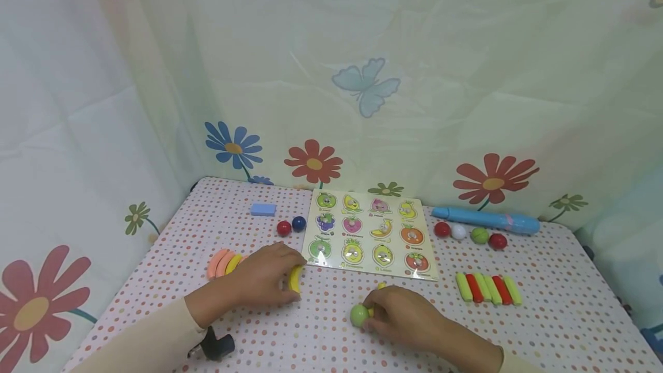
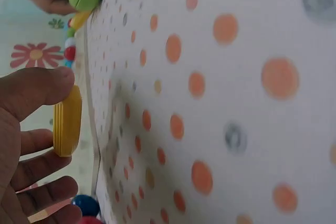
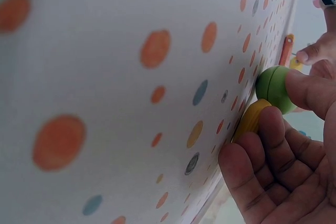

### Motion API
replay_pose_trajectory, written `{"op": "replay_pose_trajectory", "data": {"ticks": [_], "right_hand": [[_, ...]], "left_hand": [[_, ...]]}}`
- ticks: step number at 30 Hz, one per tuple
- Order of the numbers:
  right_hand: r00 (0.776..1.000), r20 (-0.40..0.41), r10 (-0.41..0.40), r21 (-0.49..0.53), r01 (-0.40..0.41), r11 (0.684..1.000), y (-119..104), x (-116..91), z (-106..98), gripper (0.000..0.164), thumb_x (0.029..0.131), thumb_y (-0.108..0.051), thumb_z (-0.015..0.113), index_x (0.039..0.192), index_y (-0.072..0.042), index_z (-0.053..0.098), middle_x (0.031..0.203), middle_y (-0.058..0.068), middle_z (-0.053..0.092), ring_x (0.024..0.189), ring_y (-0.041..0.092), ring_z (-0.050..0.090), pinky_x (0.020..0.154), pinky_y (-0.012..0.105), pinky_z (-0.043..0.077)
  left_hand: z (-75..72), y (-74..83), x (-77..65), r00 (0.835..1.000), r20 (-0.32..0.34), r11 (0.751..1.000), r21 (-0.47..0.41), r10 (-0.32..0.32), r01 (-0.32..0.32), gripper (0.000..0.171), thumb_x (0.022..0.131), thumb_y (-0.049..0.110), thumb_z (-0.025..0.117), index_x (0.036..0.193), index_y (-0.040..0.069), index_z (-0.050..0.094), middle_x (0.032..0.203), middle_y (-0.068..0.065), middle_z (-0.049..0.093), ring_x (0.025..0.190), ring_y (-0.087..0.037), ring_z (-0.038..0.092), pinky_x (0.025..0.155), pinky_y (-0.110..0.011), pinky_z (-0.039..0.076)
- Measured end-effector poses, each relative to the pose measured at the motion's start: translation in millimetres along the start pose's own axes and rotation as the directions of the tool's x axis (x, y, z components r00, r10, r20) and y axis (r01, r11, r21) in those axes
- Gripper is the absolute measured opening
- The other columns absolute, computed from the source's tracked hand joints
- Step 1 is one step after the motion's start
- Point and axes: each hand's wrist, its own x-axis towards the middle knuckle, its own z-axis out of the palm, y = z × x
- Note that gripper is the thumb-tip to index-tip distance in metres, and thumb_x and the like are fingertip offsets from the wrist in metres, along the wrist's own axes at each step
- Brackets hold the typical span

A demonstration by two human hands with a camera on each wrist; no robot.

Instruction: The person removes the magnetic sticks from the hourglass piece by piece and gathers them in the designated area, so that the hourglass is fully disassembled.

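Observation:
My left hand [image 1: 269,274] pinches a yellow curved block [image 1: 295,278] between thumb and fingers; ridges show along its side in the left wrist view. My right hand [image 1: 406,314] holds a green ball [image 1: 359,315] with a seam line, the thumb against it in the right wrist view. A second yellow curved block [image 3: 251,120] lies beside the ball, partly hidden behind the right fingers; I cannot tell whether they grip it too. Left of my left hand, a row of pink and yellow curved blocks [image 1: 220,263] is partly covered by that hand.
A fruit picture board [image 1: 365,233] lies at the back middle. Left of it are a blue block [image 1: 263,209], a red ball [image 1: 284,228] and a dark blue ball [image 1: 298,223]. At right are several balls [image 1: 479,236], a blue tube [image 1: 487,220] and green and red sticks [image 1: 488,288].

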Motion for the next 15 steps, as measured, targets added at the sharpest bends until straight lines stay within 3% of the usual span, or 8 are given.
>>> {"op": "replay_pose_trajectory", "data": {"ticks": [5,15], "right_hand": [[1.000,-0.008,-0.005,0.000,0.005,1.000,0,0,0,0.034,0.085,-0.041,0.082,0.107,-0.017,0.075,0.074,-0.017,0.053,0.067,0.003,0.049,0.059,0.025,0.045],[1.000,-0.006,-0.015,-0.004,0.015,1.000,1,1,2,0.033,0.085,-0.039,0.083,0.108,-0.017,0.075,0.074,-0.018,0.053,0.067,0.003,0.049,0.059,0.025,0.045]], "left_hand": [[-7.8,-10.8,-5.6,0.999,-0.035,1.000,0.012,0.005,-0.004,0.061,0.078,0.043,0.085,0.129,0.015,0.068,0.126,0.007,0.065,0.118,-0.014,0.055,0.104,-0.042,0.046],[-9.6,-32.7,-18.6,0.997,-0.077,0.999,0.048,-0.005,0.009,0.059,0.074,0.044,0.088,0.124,0.018,0.071,0.120,0.010,0.067,0.115,-0.014,0.056,0.104,-0.043,0.045]]}}
